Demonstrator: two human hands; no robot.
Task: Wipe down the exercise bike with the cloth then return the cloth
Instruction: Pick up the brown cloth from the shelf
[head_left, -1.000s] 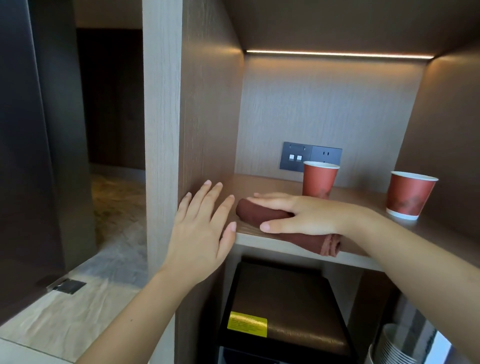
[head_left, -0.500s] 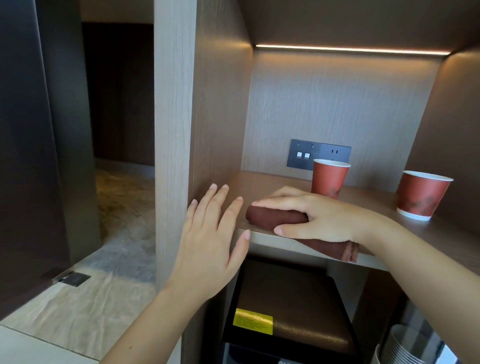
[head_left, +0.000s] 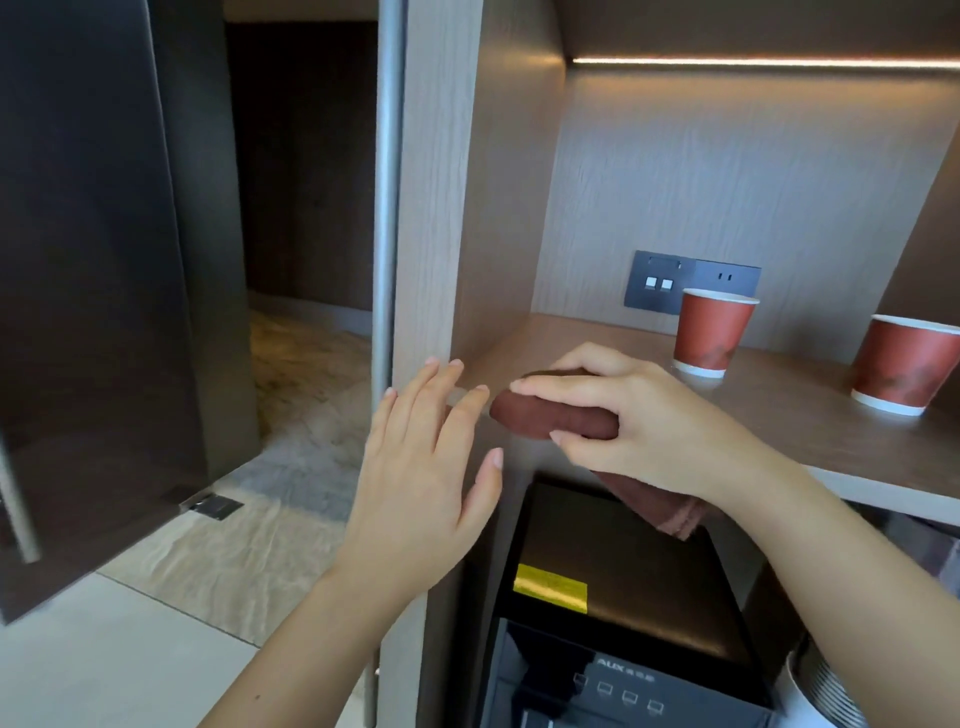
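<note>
A rolled dark-red cloth (head_left: 550, 415) is held at the front left edge of a wooden shelf (head_left: 810, 431). My right hand (head_left: 634, 415) is closed around the roll, fingers over its top and thumb under it; the loose end of the cloth hangs below my wrist. My left hand (head_left: 426, 467) hovers flat with its fingers spread just left of the roll, in front of the cabinet's side panel (head_left: 441, 208), holding nothing. The exercise bike is not in view.
Two red paper cups (head_left: 714, 332) (head_left: 906, 364) stand on the shelf before a grey socket plate (head_left: 691, 283). Below sits a black appliance (head_left: 623, 597) with a yellow label. A dark open door (head_left: 88, 260) and a metal bar (head_left: 384, 208) are at left.
My right hand has lifted the cloth roll off the shelf edge and drawn it toward me. The view has come closer and tilted lower; my left hand stays beside the roll.
</note>
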